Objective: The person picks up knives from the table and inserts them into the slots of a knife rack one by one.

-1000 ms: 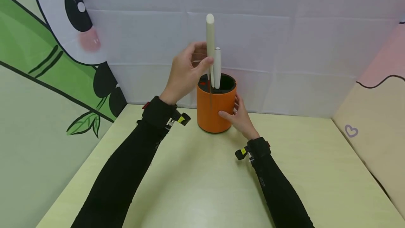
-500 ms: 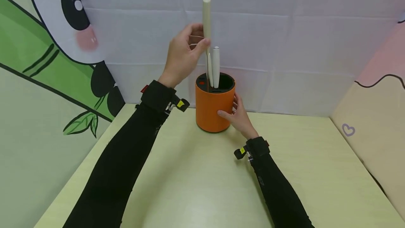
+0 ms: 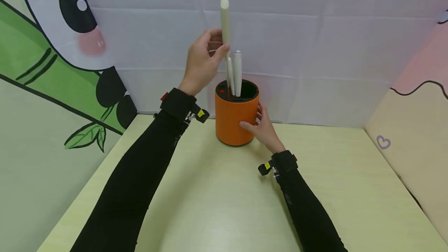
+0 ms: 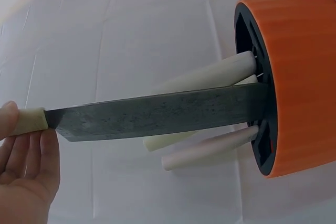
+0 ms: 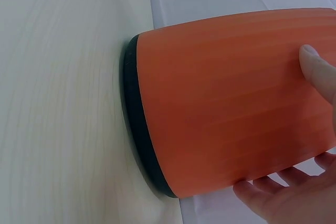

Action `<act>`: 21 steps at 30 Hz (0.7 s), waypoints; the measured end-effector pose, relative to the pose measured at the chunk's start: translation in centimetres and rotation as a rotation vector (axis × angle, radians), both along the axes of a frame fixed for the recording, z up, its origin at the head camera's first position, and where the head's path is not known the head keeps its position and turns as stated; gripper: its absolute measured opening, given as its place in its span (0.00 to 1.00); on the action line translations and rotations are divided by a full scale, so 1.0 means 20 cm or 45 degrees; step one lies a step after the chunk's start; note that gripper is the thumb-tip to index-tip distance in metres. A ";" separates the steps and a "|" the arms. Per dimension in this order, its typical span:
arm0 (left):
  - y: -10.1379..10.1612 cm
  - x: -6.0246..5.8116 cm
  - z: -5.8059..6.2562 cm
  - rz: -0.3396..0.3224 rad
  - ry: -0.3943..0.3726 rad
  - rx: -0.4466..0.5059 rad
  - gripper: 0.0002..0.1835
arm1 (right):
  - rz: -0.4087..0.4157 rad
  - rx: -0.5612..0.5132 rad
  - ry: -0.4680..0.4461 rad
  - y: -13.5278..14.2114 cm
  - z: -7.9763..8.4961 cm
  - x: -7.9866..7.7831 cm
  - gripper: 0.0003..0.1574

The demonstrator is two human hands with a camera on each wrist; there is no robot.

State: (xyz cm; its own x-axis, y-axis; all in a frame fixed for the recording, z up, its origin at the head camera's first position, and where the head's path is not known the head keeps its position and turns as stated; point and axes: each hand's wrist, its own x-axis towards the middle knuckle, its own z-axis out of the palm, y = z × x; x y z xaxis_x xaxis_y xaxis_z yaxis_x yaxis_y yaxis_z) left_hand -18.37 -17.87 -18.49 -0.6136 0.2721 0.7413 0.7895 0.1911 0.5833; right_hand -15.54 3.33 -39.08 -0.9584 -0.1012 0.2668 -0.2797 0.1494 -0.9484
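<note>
Left hand [image 3: 202, 65] pinches the knife [image 4: 157, 114] above the orange holder [image 3: 235, 116], which right hand [image 3: 263, 129] grips.

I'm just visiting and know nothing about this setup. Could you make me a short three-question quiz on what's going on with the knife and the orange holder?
1. True or false: the blade of the knife is completely clear of the orange holder.
2. Which hand steadies the holder's side? A) left hand B) right hand C) neither
3. Fill in: besides the knife being held, ___ pale handles stand in the holder.

Key
1. False: in the left wrist view the blade tip is still inside a slot.
2. B: the right hand wraps the side, while the left hand pinches the knife's handle.
3. Three.
</note>
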 end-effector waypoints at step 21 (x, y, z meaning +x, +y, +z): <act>-0.03 -0.10 -0.22 0.020 -0.065 -0.097 0.21 | -0.022 0.005 0.056 -0.01 -0.12 -0.10 0.64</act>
State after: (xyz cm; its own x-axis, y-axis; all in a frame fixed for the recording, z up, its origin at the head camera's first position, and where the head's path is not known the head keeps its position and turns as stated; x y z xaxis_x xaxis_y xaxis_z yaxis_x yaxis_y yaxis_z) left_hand -20.39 -18.53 -22.85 -0.6549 0.3164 0.6863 0.7554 0.2484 0.6063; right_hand -17.45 3.22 -41.46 -0.9473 -0.0856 0.3086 -0.3188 0.1580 -0.9346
